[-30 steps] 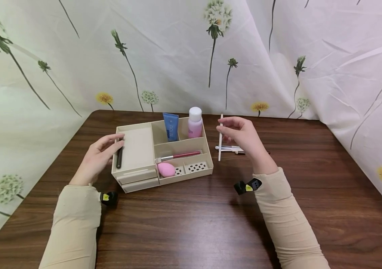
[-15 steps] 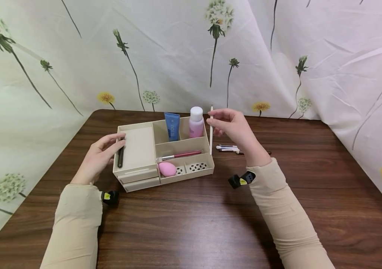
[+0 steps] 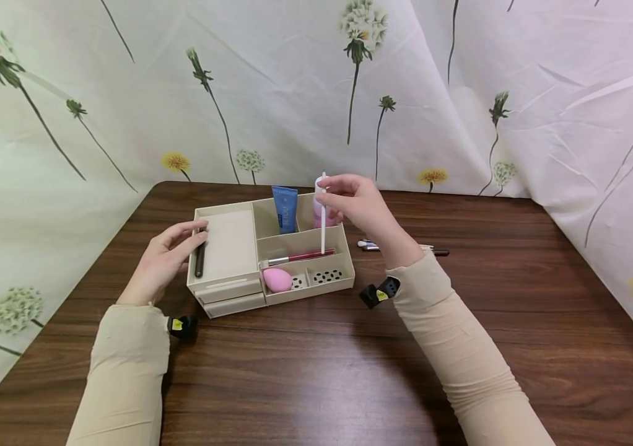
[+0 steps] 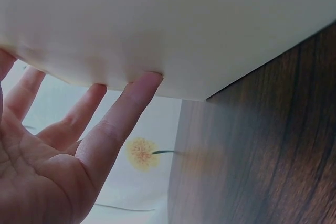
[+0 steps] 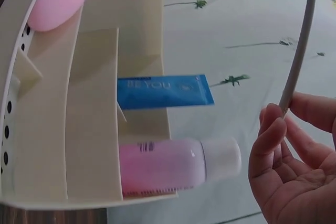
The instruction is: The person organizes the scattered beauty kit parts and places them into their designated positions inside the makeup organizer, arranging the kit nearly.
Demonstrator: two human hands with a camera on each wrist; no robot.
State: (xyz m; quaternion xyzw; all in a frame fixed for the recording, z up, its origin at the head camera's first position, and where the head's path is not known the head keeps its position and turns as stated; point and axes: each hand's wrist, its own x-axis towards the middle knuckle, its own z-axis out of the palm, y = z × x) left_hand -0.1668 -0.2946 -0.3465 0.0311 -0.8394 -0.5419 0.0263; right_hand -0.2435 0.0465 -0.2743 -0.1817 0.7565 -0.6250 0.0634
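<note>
My right hand pinches a slim white stick between thumb and fingertips. It stands nearly upright, overlapping the right part of a beige makeup organizer in the head view. In the right wrist view, the same stick extends past the fingertips. My left hand rests on the organizer's left edge; in the left wrist view its fairly straight fingers touch the outer wall. Inside the organizer are a blue tube, a pink bottle with a white cap, a red-handled brush and a pink sponge.
A dark pen-like stick lies on the organizer's top left tray. Several thin brushes lie on the wooden table to the right, partly hidden by the right wrist. A flowered cloth hangs behind.
My right hand has carried the white stick leftward from above the brushes to over the organizer, now partly covering the bottle. My left hand stays at the organizer's edge.
</note>
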